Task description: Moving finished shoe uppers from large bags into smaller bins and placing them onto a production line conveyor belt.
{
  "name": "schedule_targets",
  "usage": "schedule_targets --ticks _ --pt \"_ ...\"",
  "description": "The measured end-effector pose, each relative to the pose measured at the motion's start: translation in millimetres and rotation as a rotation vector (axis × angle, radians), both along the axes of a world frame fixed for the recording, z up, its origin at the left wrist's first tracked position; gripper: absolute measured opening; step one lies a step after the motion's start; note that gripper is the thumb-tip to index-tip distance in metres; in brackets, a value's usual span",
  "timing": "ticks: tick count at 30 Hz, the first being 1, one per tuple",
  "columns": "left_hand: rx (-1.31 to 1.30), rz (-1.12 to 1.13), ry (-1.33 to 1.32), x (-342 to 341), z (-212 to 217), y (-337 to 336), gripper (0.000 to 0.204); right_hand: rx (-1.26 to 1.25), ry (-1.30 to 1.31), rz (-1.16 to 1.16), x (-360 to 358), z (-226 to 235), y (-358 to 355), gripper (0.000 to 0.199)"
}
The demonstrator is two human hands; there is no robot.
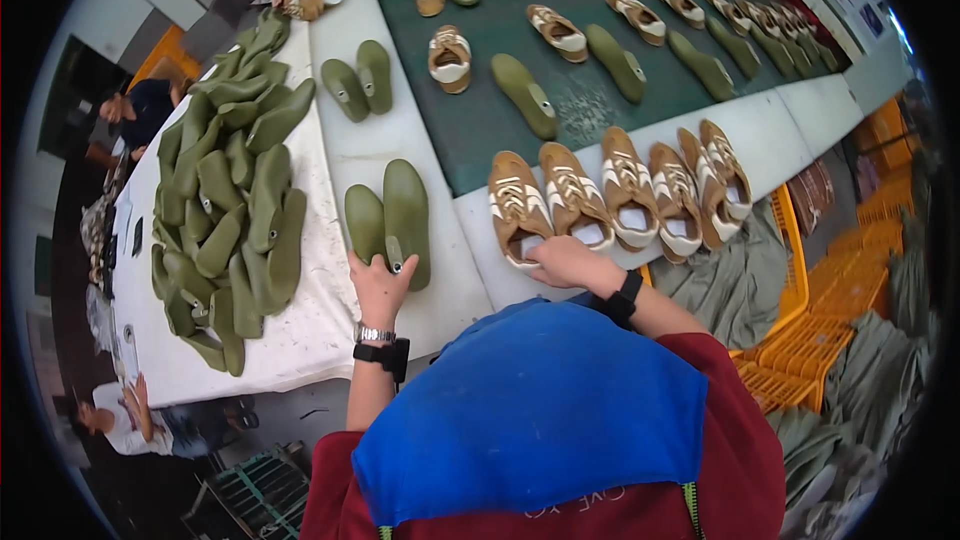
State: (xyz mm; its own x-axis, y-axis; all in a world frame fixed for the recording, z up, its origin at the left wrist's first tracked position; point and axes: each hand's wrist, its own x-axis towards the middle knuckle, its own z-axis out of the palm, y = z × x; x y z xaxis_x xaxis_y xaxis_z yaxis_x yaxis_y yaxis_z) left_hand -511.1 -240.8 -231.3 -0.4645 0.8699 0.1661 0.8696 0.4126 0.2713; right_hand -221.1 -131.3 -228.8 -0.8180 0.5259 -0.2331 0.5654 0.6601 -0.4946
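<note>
Two olive-green shoe lasts, a left one (366,216) and a longer right one (407,210), lie side by side on the white table strip in front of me. My left hand (378,288) is closed around their heel ends, thumb and fingers at either side. Over on the right, a row of brown-and-white lace-up sneakers stands along the near table edge, toes away from me. My right hand (570,264) pinches the heel collar of the leftmost sneaker (516,202). White paper shows inside several of the sneakers.
A big heap of green lasts (235,190) covers the white-sheeted table at left. Beyond, a dark green conveyor belt (440,140) carries sneakers and lasts. Another pair of lasts (357,82) lies farther back. Orange crates (795,340) with grey-green cloth stand at right. Other people work nearby.
</note>
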Motion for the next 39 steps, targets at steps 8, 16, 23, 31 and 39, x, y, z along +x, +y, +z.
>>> schedule_targets --ticks 8,16,23,31,39 --pt "0.057 -0.122 0.032 27 -19 -14 0.067 -0.041 0.008 -0.084 16 -9 -17 0.019" --pt "0.099 -0.244 0.172 16 -28 -15 0.046 -0.055 0.432 -0.253 48 -3 -33 0.027" --pt "0.001 -0.144 0.119 24 -31 -3 0.045 0.124 0.806 -1.270 200 22 -41 0.016" --pt "0.011 -0.131 0.024 28 -14 1 0.042 -0.012 -0.312 -1.313 329 -185 -154 0.070" --pt "0.265 -0.079 0.071 26 -16 -8 0.044 -0.051 -0.204 -1.065 353 -94 -66 0.028"
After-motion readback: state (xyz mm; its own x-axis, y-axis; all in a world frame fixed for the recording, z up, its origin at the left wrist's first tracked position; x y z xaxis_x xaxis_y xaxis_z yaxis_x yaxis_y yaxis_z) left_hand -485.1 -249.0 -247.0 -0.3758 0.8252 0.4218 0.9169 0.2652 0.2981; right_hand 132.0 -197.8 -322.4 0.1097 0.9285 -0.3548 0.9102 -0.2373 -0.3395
